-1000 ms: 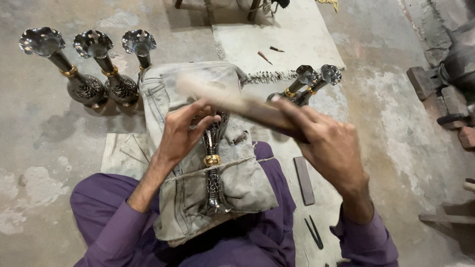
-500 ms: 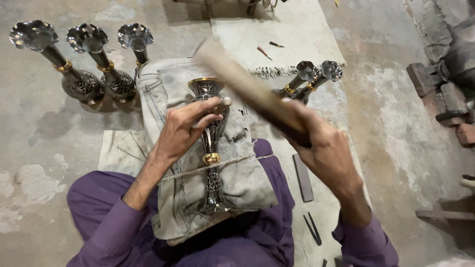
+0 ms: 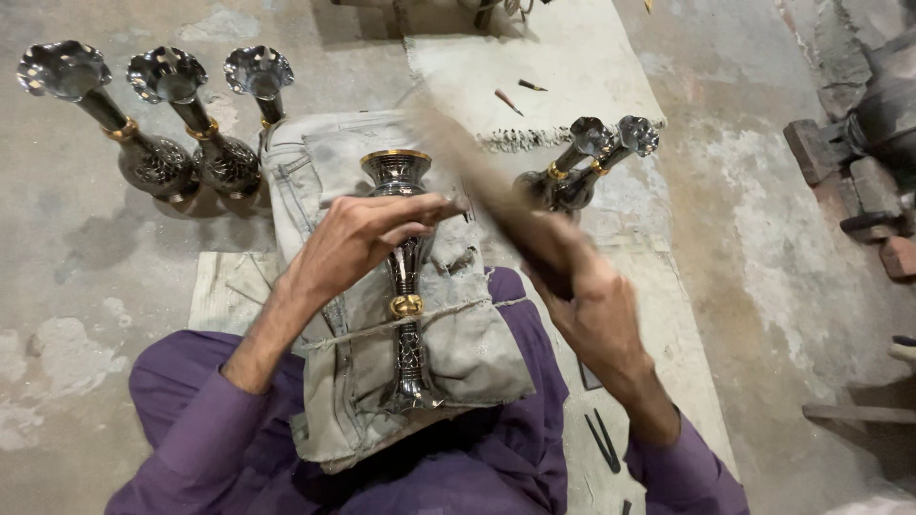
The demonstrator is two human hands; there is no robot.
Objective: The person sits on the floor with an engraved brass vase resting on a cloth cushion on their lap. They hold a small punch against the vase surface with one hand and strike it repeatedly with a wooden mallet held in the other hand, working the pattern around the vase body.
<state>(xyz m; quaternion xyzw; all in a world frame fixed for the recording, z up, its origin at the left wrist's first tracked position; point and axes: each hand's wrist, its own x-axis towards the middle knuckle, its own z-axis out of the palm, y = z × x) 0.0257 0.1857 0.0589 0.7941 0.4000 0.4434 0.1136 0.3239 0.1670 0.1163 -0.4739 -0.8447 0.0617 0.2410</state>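
A tall dark metal vase (image 3: 405,286) with a brass ring lies along a folded denim cloth (image 3: 468,343) on my lap, tied down by a cord. My left hand (image 3: 358,238) rests on the vase's neck, fingers pinching something small against it that I cannot make out. My right hand (image 3: 587,305) grips a long wooden stick (image 3: 482,181), blurred with motion, raised over the vase's flared mouth.
Three finished vases (image 3: 157,124) stand at the upper left on the concrete floor. Two more vases (image 3: 582,167) lie at the upper right of the cloth. Small chisels (image 3: 603,441) lie by my right knee; more tools (image 3: 509,98) rest on a pale mat. Bricks (image 3: 859,181) sit far right.
The stick in my right hand has swung from lying across the vase to raised above its mouth. My left hand keeps its place on the neck.
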